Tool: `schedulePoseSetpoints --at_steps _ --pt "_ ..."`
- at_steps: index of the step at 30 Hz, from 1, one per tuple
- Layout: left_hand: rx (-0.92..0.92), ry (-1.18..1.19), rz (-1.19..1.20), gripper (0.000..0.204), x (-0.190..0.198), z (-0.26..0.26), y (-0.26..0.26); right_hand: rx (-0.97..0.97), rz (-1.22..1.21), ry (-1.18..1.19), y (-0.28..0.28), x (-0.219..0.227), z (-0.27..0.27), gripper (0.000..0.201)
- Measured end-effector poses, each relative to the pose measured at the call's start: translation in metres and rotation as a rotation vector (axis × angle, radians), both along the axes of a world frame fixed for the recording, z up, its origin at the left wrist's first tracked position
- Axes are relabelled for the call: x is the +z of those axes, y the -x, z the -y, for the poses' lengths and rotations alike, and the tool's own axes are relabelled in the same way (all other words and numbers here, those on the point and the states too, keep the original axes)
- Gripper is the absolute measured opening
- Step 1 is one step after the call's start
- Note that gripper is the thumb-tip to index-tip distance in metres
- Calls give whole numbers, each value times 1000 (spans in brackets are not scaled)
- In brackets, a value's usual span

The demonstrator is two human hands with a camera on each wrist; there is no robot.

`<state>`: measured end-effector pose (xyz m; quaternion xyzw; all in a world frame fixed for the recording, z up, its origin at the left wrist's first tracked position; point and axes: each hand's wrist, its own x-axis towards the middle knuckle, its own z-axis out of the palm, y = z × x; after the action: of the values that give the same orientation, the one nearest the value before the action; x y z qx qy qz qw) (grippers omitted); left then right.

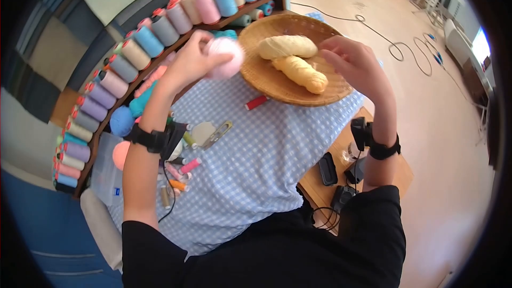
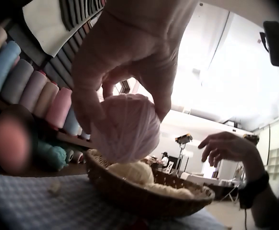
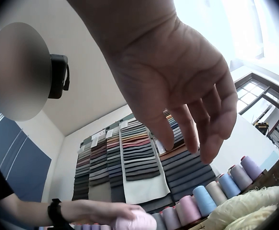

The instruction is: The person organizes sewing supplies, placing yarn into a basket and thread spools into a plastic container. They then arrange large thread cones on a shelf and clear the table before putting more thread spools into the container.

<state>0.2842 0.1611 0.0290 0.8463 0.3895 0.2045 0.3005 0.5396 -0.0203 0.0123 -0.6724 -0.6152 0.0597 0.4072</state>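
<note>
My left hand (image 1: 188, 60) grips a pale pink ball of yarn (image 1: 226, 57) beside the left rim of a round woven basket (image 1: 261, 82). In the left wrist view, fingers and thumb curl round the upper part of the ball (image 2: 126, 132), above the basket's edge. Inside the basket lie a cream skein of yarn (image 1: 288, 46) and a yellow twisted skein (image 1: 303, 74). Over the basket's right side hovers my right hand (image 1: 354, 64), near the skeins. Its fingers (image 3: 211, 143) hang loosely bent and hold nothing in the right wrist view.
Rows of thread cones (image 1: 165, 29) line a wooden shelf on the left. On the checked cloth (image 1: 256, 144) are a red spool (image 1: 256, 102), several small spools and a pale, metal-edged item (image 1: 217, 134). Blue yarn (image 1: 122, 121) sits by a clear box (image 1: 105, 173). A small wooden table (image 1: 312, 181) stands right.
</note>
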Motion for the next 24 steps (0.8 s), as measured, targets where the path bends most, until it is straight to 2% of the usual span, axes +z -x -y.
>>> schedulePoseSetpoints --at_steps 1,2,3,5,6,7,9,11,13,15,17,18,19,21,22,23,24 --pt "-77 117 222 72 6 2 -1 -28 -12 -13 3 1 0 25" --pt "-120 -65 211 69 7 -3 -2 15 -8 -22 5 0 -1 25" --pt "-159 -246 188 68 12 -6 -2 -26 -26 -45 7 -3 -1 23" --pt "-116 -109 233 68 20 -7 5 -60 -56 -110 18 -8 2 18" --pt "-140 -51 215 61 20 -12 15 -49 -72 -114 23 -9 6 17" --pt "-111 -76 126 60 9 -24 27 -51 -102 -100 28 -11 9 18" --pt "-50 -175 -236 64 7 -15 59 -50 -132 -38 33 -16 12 19" --pt "-44 -253 -520 64 -14 -7 99 -58 -119 -44 37 -24 12 20" --pt "-91 -192 -533 59 -37 6 136 -84 -102 -55 32 -34 12 21" --pt "-178 -65 -618 59 -50 22 161 -271 174 -149 22 -48 12 22" --pt "-166 -82 -568 66 -53 41 173 -335 169 -90 14 -55 12 27" --pt "-166 -107 -520 73 -52 47 173 -455 202 -150 5 -70 10 34" --pt "-143 -115 -487 65 -52 48 172 -588 238 -211 -3 -85 10 41" --pt "-83 -149 -515 58 -53 40 176 -745 154 -115 -8 -105 10 66" --pt "-39 -98 -533 56 -41 44 166 -722 193 -234 -22 -126 7 74" --pt "12 -46 -554 55 -24 50 155 -677 -387 27 10 -86 15 81" --pt "-47 -4 -463 57 -16 50 145 -614 -584 -33 14 -89 12 87"
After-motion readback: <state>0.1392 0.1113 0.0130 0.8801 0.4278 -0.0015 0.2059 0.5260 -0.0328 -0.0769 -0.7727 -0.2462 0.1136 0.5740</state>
